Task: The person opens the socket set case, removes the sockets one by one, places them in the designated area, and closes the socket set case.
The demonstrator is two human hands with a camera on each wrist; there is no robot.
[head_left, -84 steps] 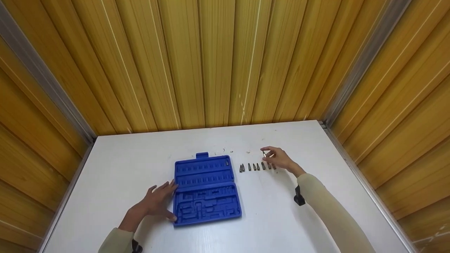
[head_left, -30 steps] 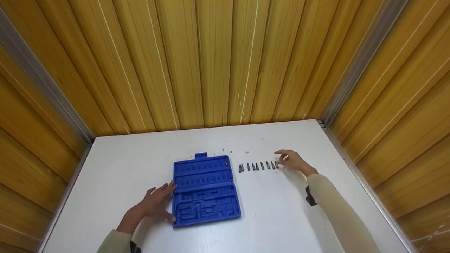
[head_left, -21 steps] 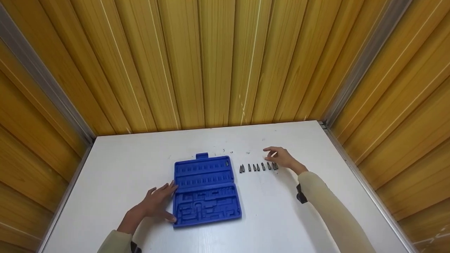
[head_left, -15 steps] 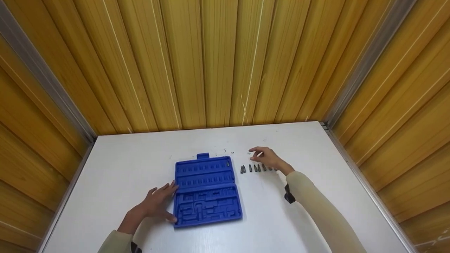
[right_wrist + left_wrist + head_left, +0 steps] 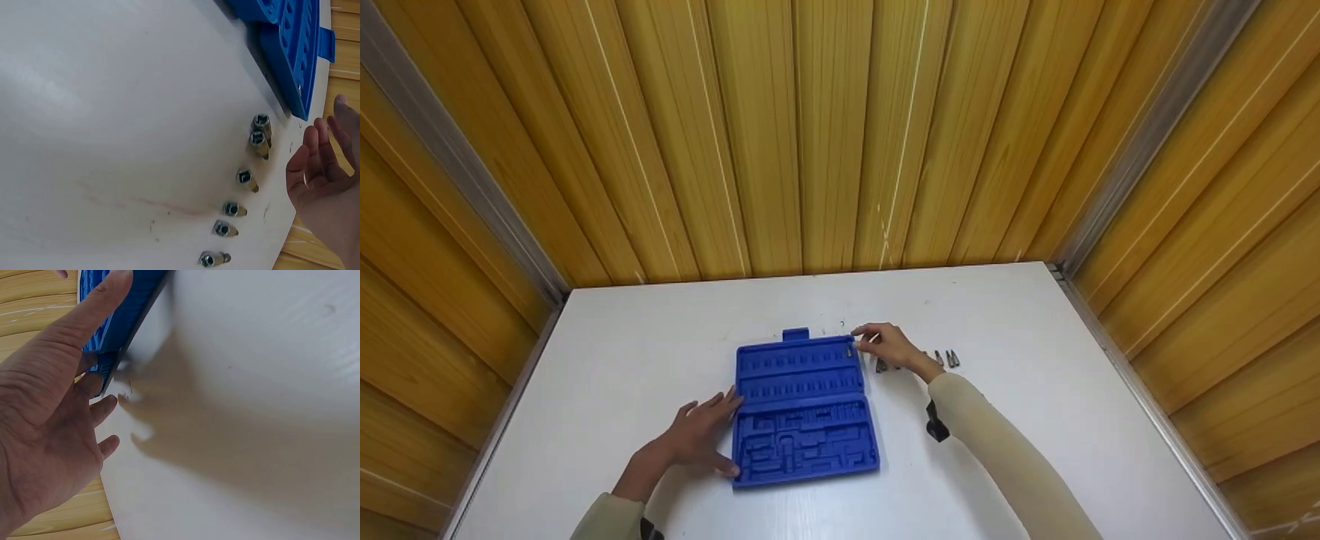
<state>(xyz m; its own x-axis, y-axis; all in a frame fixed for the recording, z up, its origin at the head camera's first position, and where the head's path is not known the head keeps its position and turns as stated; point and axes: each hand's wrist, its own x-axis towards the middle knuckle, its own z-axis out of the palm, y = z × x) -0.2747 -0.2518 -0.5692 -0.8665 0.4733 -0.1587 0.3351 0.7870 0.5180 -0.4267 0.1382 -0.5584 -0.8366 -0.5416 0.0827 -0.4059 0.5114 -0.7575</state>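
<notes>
An open blue plastic tool case (image 5: 801, 401) lies on the white table, its moulded slots facing up. One small metal bit socket (image 5: 850, 351) sits in the slot at its upper right corner. My left hand (image 5: 697, 431) spreads along the case's left side, fingertips and thumb at the edge. In the left wrist view the thumb (image 5: 101, 304) overlaps the blue edge. My right hand (image 5: 891, 346) hovers at the upper right corner, fingers loosely bent with nothing visible between them. Several bit sockets (image 5: 245, 178) stand in a row under and beside it, partly hidden in the head view.
The white table (image 5: 645, 330) is walled in by yellow wood-patterned panels (image 5: 825, 135). Small dark marks dot the tabletop behind the case. The case's latch tab (image 5: 796, 334) sticks out at the back edge.
Earlier my right hand pinched a bit socket, then set it at the row's right end. Since then it has moved left, without it, to the case's corner. The left hand has stayed put.
</notes>
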